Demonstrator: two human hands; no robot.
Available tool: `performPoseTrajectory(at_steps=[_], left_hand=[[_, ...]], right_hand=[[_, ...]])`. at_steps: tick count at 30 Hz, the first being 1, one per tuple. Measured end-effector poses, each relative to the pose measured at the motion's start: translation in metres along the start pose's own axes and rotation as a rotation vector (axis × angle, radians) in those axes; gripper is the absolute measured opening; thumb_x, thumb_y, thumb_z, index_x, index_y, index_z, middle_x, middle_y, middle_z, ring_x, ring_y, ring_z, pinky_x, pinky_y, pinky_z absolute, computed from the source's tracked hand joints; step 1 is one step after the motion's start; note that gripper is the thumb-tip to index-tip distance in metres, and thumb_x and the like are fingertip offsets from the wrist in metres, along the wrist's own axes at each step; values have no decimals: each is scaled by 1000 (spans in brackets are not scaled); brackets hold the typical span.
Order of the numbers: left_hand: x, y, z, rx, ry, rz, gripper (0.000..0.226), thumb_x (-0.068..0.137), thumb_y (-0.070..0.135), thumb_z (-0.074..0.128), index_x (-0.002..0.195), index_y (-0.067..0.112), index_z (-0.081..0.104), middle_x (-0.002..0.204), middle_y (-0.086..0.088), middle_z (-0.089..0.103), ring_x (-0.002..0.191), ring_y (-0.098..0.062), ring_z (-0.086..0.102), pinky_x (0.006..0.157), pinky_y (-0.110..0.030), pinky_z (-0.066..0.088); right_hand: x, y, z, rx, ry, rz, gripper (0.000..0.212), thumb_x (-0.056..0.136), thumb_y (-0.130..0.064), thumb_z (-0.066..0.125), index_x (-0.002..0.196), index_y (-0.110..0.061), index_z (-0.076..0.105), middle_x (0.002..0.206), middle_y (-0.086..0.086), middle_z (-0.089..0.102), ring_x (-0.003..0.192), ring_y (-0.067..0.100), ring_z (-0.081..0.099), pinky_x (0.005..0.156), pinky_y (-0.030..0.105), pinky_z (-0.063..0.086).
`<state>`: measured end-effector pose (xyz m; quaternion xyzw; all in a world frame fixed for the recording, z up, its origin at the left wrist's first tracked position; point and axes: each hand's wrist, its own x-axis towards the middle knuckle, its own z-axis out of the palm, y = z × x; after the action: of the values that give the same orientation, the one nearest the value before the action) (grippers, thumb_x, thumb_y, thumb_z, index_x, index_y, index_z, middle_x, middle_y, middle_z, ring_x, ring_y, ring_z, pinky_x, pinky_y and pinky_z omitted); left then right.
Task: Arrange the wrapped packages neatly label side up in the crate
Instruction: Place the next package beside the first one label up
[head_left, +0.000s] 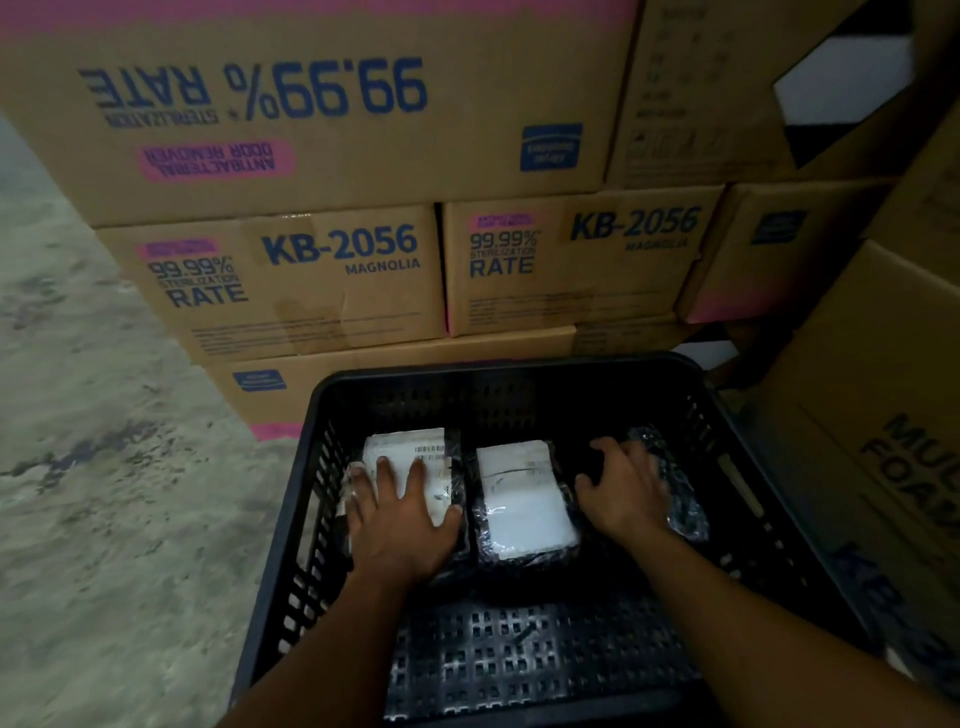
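A black slatted plastic crate (498, 366) stands on the floor in front of me. Three black-wrapped packages lie side by side along its far half. The left package (410, 452) shows a white label with barcodes, and my left hand (402, 514) lies flat on it with fingers spread. The middle package (519, 499) lies label up, untouched. My right hand (623, 488) rests on the right package (680, 493), whose shiny black wrap shows no label from here; the hand hides most of it.
Stacked cardboard cartons (291, 280) printed KB-2056 rise right behind the crate, with more cartons (883, 415) close on the right. Bare concrete floor (93, 441) lies to the left. The near half of the crate's floor (519, 660) holds no packages.
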<state>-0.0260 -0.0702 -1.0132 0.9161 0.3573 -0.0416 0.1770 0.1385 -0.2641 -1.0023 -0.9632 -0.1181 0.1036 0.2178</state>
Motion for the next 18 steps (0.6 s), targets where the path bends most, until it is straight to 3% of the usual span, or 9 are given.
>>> performPoseTrajectory(at_steps=[4, 8, 14, 18], left_hand=[[14, 3, 7, 31, -42, 72, 78, 90, 57, 47, 157, 28, 21, 167, -13, 13, 153, -37, 3, 122, -54, 10], [14, 7, 15, -43, -31, 144, 74, 88, 43, 54, 155, 21, 28, 156, -11, 38, 146, -35, 26, 119, -47, 26], [5, 7, 14, -75, -12, 167, 76, 86, 41, 55, 154, 19, 31, 149, -8, 46, 138, -28, 38, 113, -43, 34], [-8, 10, 10, -58, 17, 202, 75, 85, 38, 55, 153, 21, 32, 145, -6, 49, 134, -26, 41, 111, -41, 37]], right_hand=[[4, 14, 11, -94, 30, 56, 52, 87, -34, 61, 136, -25, 50, 145, 12, 41, 134, 36, 34, 109, 50, 33], [4, 26, 21, -135, -56, 129, 55, 84, -34, 65, 136, -26, 49, 143, 14, 44, 129, 39, 42, 104, 48, 39], [-7, 28, 24, -9, -135, 183, 62, 79, -35, 73, 136, -25, 51, 134, 16, 55, 123, 41, 45, 98, 43, 44], [-27, 27, 21, 71, -271, 244, 83, 71, -36, 82, 142, -32, 40, 140, 17, 52, 127, 42, 45, 102, 48, 44]])
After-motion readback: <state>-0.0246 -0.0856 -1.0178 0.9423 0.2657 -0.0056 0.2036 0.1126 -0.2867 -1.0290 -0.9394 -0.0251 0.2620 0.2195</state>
